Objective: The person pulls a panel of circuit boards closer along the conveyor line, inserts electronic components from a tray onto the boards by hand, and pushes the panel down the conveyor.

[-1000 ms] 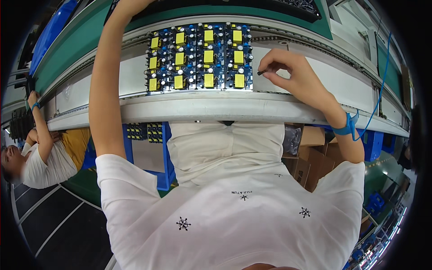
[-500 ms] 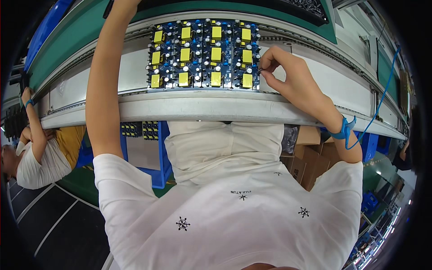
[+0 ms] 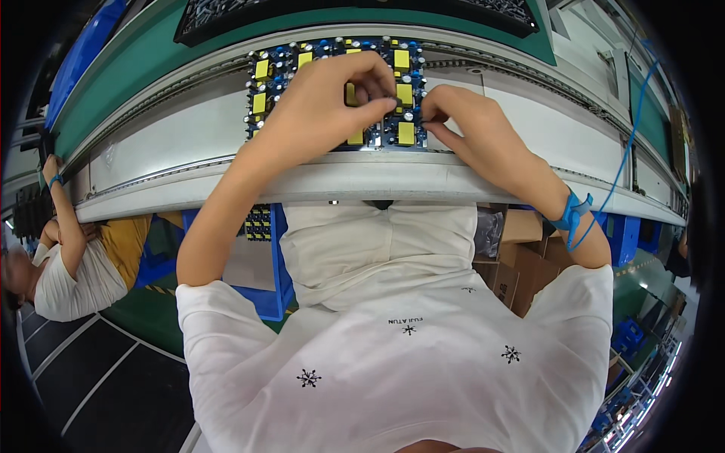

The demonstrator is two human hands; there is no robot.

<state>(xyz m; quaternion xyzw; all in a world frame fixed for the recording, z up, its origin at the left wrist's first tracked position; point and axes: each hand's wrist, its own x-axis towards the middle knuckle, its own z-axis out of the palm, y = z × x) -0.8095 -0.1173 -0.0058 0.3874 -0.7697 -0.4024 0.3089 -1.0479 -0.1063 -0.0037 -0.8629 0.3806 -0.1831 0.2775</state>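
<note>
My left hand (image 3: 332,98) pinches a small dark part over the circuit board (image 3: 336,90) at the conveyor's (image 3: 166,136) near edge; my right hand (image 3: 461,121), fingertips pinched, touches the board's right edge.
</note>
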